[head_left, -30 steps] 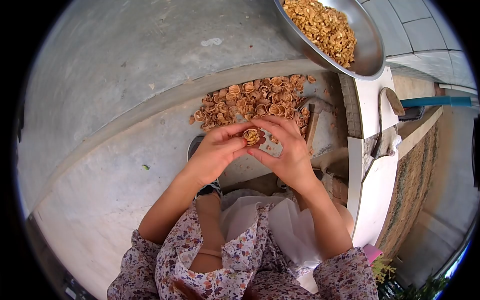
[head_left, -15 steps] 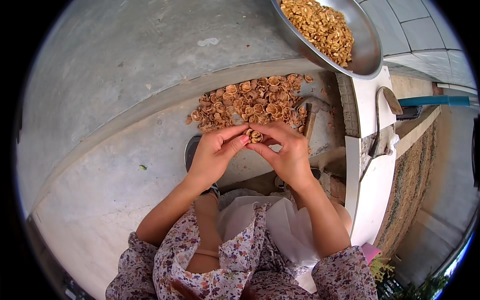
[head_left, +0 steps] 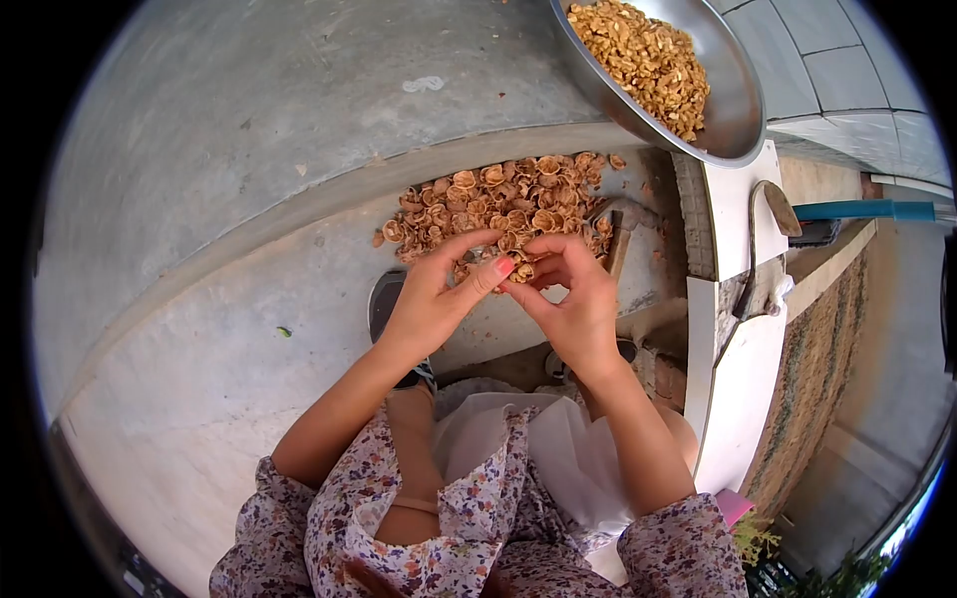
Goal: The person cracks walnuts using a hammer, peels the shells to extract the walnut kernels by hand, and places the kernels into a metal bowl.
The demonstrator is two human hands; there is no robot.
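Note:
A cracked walnut [head_left: 522,271], part of its kernel showing, is held between my two hands over the shell pile. My right hand [head_left: 578,304] pinches it between thumb and curled fingers. My left hand [head_left: 427,299] presses its thumb tip against the walnut, with the index finger raised apart from it; the other left fingers are mostly hidden. Right behind my hands lies a heap of broken walnut shells [head_left: 478,204] on the concrete floor. A hammer [head_left: 619,244] with a wooden handle lies at the heap's right side, close to my right hand.
A metal bowl [head_left: 736,110] filled with walnut kernels [head_left: 643,65] stands at the back right on a raised concrete ledge [head_left: 299,90]. To the right are white boards [head_left: 743,384] with a sickle-like tool [head_left: 755,239] on them, and a blue handle [head_left: 857,209]. My shoe [head_left: 385,299] is left of the heap.
The left index finger has lifted away from the walnut, while the left thumb has shifted across it to the right. The walnut is now more covered by fingers.

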